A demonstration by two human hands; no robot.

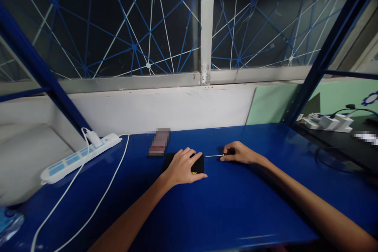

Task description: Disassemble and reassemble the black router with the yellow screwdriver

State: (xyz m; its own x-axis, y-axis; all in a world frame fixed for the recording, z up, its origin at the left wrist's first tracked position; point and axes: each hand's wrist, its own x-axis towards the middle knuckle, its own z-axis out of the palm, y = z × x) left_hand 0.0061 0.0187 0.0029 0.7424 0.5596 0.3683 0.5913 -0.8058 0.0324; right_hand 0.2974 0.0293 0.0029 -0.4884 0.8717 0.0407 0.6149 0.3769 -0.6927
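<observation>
Left hand [182,165]: open, palm down on the black case [200,163] on the desk [236,204].
Right hand [239,152]: pinches a thin tool [213,155].
Tool: tip just beside the case's right edge.

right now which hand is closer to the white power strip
Left. The left hand lies right of the power strip, clasping a black pouch; the right hand is farther right, holding a thin tool.

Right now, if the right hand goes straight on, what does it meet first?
Likely the black case under the left hand: the right hand points left, and the thin rod it holds ends just short of it.
</observation>
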